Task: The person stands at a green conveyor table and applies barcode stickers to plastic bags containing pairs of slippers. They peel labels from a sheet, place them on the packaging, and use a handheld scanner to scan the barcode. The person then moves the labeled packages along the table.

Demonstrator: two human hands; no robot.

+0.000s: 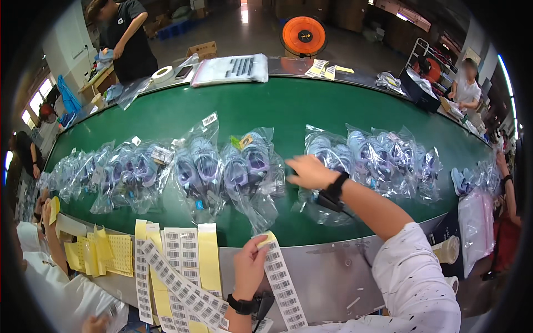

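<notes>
Barcode strip pinched in left hand; right hand spread over bagged shoes.

Warehouse floor behind a long green conveyor

A grey, glossy concrete floor reflected the overhead light, and an orange round fan stood beyond the green belt. Stacked cardboard boxes lined the far wall, a metal rack stood at the right, and bright windows glowed at the left.
</notes>
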